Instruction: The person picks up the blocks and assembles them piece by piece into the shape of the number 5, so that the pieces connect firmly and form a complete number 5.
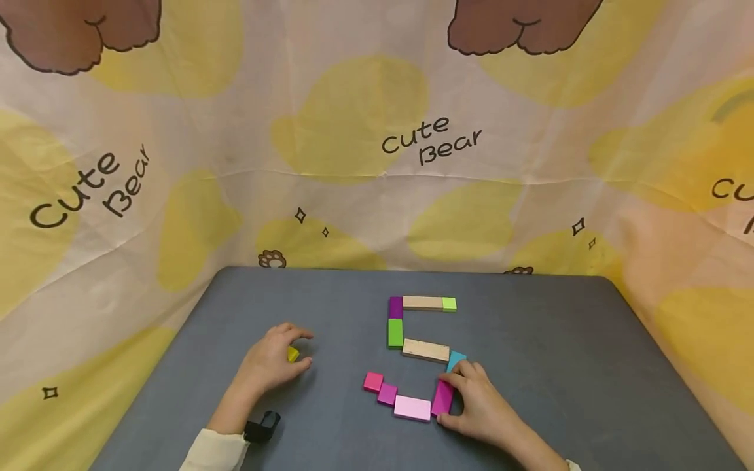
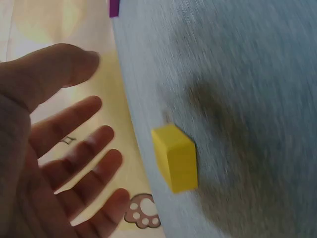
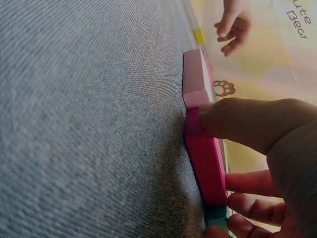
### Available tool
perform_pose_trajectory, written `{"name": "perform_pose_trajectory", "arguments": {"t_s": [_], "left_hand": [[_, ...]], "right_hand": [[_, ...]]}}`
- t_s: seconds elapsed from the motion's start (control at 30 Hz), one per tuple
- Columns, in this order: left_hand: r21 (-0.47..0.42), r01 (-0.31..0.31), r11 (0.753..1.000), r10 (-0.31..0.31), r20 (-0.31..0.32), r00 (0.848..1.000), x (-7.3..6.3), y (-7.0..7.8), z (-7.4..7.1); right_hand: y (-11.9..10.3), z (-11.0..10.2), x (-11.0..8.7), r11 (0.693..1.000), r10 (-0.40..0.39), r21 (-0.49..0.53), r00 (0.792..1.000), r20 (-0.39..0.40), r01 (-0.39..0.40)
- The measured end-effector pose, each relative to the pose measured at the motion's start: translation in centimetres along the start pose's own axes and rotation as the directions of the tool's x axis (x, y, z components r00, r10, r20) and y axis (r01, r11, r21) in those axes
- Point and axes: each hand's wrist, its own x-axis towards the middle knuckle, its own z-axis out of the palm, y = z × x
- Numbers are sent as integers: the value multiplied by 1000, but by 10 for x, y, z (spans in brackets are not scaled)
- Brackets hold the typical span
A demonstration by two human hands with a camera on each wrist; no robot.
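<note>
My right hand [image 1: 480, 407] pinches a magenta block [image 1: 443, 397] between thumb and fingers, the thumb at its near end. One end of this block is by a light pink block [image 1: 412, 408], the other by a blue block [image 1: 456, 360], which the fingers partly cover. Over at the left, a yellow block [image 2: 177, 156] lies on the table below my left hand [image 1: 271, 360]. That hand's fingers and thumb are spread apart with nothing between them; in the head view it hides most of the yellow block.
Further blocks continue the row in a shape like a 5: a pink cube [image 1: 373, 381], a magenta cube [image 1: 387, 394], two wooden blocks, a green block [image 1: 395, 334], a purple block [image 1: 396, 307] and a lime cube [image 1: 449, 304]. A printed cloth [image 1: 353, 216] hangs behind the grey table [image 1: 565, 340].
</note>
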Motion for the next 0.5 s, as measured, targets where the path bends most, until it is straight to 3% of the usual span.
{"name": "perform_pose_trajectory", "arguments": {"t_s": [0.17,0.5], "left_hand": [[21,24,999,-25,41,999,0,-11,-3],[27,33,999,-36,114,993,1,-17,-2]], "right_hand": [[1,-1,1,999,-29,-16,999,-28,28],[4,4,-2,998,-67,-25,995,-68,65]]}}
